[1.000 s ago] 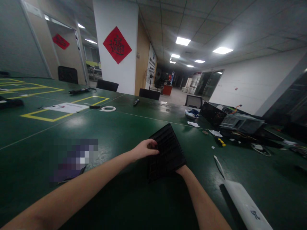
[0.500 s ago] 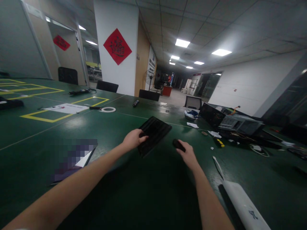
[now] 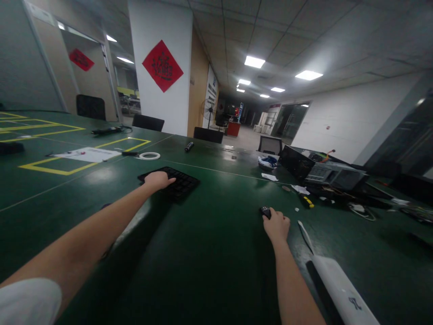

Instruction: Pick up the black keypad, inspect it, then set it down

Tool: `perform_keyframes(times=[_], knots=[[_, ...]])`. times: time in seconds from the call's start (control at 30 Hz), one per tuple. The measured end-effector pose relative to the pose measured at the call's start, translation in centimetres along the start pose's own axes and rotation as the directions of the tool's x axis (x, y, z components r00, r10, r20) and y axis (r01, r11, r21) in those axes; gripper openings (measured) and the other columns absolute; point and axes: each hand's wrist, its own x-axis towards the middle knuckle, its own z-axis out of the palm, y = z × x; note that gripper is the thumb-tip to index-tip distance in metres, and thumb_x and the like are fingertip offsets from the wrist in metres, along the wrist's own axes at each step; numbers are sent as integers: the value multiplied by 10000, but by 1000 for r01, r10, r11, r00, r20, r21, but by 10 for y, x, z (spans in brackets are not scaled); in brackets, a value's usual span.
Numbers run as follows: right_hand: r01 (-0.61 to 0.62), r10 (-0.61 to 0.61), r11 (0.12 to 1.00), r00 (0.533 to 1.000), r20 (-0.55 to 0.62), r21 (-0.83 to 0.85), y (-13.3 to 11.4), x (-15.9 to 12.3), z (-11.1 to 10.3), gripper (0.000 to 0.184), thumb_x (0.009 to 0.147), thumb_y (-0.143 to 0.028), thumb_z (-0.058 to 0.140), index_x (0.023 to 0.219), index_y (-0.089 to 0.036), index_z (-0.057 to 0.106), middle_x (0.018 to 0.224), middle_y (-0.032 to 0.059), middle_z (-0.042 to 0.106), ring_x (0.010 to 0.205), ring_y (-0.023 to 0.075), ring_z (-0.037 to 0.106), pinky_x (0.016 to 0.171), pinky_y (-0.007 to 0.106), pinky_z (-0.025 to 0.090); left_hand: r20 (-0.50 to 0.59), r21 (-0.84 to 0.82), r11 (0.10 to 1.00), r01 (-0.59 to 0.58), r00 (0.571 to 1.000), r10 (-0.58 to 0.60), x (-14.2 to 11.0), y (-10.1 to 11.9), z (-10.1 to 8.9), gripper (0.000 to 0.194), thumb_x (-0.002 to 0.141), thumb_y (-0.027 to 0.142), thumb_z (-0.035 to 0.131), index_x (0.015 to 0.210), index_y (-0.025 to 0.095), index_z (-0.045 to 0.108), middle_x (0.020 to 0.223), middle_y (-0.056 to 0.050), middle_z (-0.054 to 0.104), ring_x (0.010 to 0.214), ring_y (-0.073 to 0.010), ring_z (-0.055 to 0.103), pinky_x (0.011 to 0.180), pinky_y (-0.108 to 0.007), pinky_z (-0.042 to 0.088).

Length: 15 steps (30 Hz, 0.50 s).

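Note:
My left hand [image 3: 158, 181] grips the left edge of a flat black gridded panel [image 3: 181, 183], its thumb on top. Rows of small squares show on the upper face; whether they are keys or compartments I cannot tell. The panel is low over the green table, and contact with the surface is unclear. Farther right, my right hand [image 3: 277, 223] is closed round a small dark object [image 3: 265, 211] with pale marks at its far end. Its kind is not clear, since the fingers cover much of it.
A white tape ring [image 3: 149, 155] and paper sheet [image 3: 88, 154] lie left. A dark cylinder [image 3: 189, 146] is farther back. At right sit an opened computer case [image 3: 334, 174], a yellow-handled tool [image 3: 308, 201], a bowl [image 3: 267, 163] and a long white device [image 3: 341, 284] with a cable.
My left hand has carried the black panel left and lowered it, from tilted to nearly flat. My right hand has moved slightly right with the small dark object. The left forearm now covers the purple item.

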Motion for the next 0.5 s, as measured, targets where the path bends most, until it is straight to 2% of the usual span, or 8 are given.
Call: perform_keyframes(times=[0.07,0.13,0.27,0.37,0.5], knots=[[1,-2,1000,1000,4,23,2,0,0,523,778,-383,393,1250,-165,448,1237,142,501,1105,342,428,911,446,326,-39,-43,998,47,998,-48,3,-13,-11,342,773,314,506,901,23,633,995,-246,624,935,-325,587,747,-349,439],[13,-13,999,1000,10,45,4,1,0,534,775,-390,394,1259,-167,438,1251,147,489,1108,338,429,908,446,333,-85,-54,994,92,992,-97,1,-35,-23,325,768,178,473,1024,3,569,1088,-248,584,974,-303,570,750,-330,435],[18,-18,998,1000,4,56,4,1,1,538,770,-382,398,1258,-159,439,1238,157,495,1095,338,442,892,438,346,-148,-56,978,202,967,-208,-12,-92,-36,497,745,66,427,1236,13,371,1220,-229,507,1070,-284,514,770,-312,428],[18,-17,999,1000,-14,40,2,2,2,542,767,-377,403,1255,-145,444,1227,170,501,1095,347,437,876,441,352,-119,-49,970,238,963,-243,-21,-125,-28,539,709,27,446,1240,38,353,1261,-202,487,1101,-250,496,797,-271,420],[11,-11,999,1000,-13,46,-1,-1,-1,544,771,-375,393,1262,-143,438,1235,163,499,1104,349,425,885,449,346,-62,-35,972,232,970,-233,-25,-143,-11,491,727,47,453,1211,96,391,1299,-163,466,1157,-213,452,862,-248,384]])
